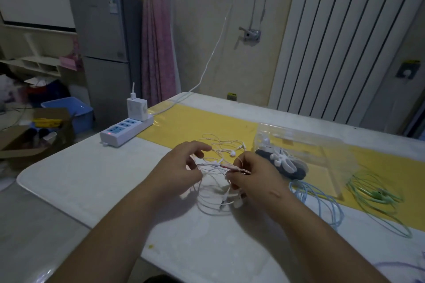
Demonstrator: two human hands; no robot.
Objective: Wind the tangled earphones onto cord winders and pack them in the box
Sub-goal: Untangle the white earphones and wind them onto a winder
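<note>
A tangle of white earphones (213, 200) lies on the white table (92, 181) between my hands. My left hand (181, 165) pinches a strand of the white cord at its fingertips. My right hand (253, 177) has its fingers curled round several loops of the same cord. Loose white earbuds (232, 151) lie just beyond my hands. To the right stands a clear plastic box (305, 145), with white cord winders (280, 158) on a dark grey one (296, 172) at its open front. Blue earphones (322, 202) and green earphones (377, 197) lie farther right.
A white power strip (126, 131) with a charger plugged in sits at the table's far left; its cable runs up the wall. A yellow runner (207, 124) crosses the table. A purple cord (402, 266) shows at the bottom right edge. Boxes and a fridge stand on the floor left.
</note>
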